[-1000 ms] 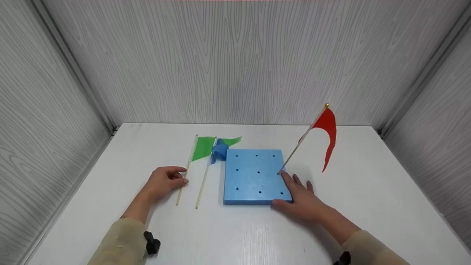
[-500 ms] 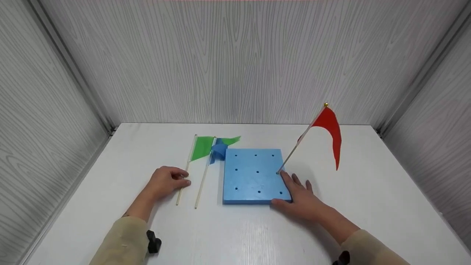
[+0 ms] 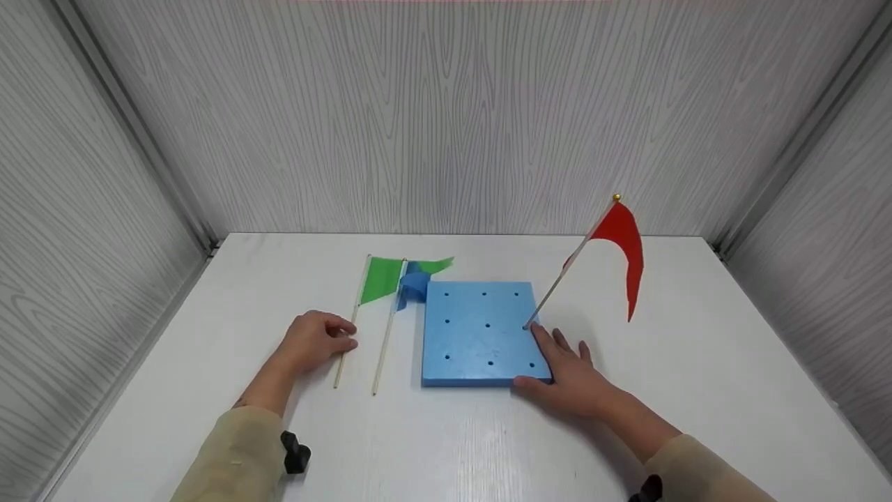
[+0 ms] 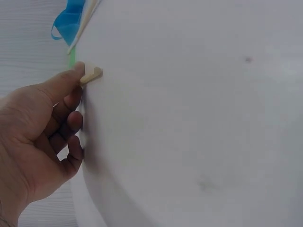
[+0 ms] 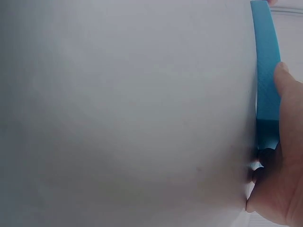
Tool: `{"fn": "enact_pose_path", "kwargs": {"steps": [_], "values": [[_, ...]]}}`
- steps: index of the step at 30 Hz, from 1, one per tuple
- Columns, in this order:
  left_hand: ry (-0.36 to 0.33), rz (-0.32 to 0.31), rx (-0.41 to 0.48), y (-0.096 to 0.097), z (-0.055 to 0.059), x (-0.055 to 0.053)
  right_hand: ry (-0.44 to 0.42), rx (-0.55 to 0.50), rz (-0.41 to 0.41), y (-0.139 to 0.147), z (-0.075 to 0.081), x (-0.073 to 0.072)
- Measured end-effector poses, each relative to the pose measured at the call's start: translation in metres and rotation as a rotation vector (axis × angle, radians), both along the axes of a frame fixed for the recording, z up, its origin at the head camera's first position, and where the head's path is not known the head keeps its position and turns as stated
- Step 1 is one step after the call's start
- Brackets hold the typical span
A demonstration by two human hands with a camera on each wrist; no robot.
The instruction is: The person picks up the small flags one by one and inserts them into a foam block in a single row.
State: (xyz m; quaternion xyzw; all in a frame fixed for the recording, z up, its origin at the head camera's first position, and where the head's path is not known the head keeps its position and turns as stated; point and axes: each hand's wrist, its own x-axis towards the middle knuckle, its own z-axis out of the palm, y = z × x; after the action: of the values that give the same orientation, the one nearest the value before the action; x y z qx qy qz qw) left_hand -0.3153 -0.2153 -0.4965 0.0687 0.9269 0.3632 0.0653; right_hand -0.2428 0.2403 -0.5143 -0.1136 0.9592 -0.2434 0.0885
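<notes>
My left hand point(image 3: 315, 341) has thumb and index finger at the thin stick of the green flag point(image 3: 380, 280), pinching it; in the left wrist view the stick's end point(image 4: 94, 74) pokes out past the thumb. Just right of it lies the blue flag point(image 3: 415, 284), crumpled over the green cloth. My right hand point(image 3: 573, 380) rests with spread fingers against the right side and front corner of a light blue block point(image 3: 468, 341) with several small holes. A red flag point(image 3: 622, 226) stands tilted to the right in the block's right middle hole, close by my index finger.
The white table point(image 3: 460, 446) bears all of this. Behind it rises a grey wood-grain panel point(image 3: 446, 125), with a side panel point(image 3: 104, 230) at the left and another panel point(image 3: 829, 265) at the right.
The red cloth swung right, then slightly back left. My left hand shifted only a little along the stick, and the blue flag's lower end moved slightly right. My right hand stayed in place.
</notes>
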Motion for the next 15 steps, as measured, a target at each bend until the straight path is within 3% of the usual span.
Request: {"fn": "enact_pose_path", "kwargs": {"steps": [15], "values": [[-0.016,-0.008,0.003,-0.0002,0.0036,-0.0009,-0.016,0.002,-0.003,0.0005,0.0000,0.0005]]}}
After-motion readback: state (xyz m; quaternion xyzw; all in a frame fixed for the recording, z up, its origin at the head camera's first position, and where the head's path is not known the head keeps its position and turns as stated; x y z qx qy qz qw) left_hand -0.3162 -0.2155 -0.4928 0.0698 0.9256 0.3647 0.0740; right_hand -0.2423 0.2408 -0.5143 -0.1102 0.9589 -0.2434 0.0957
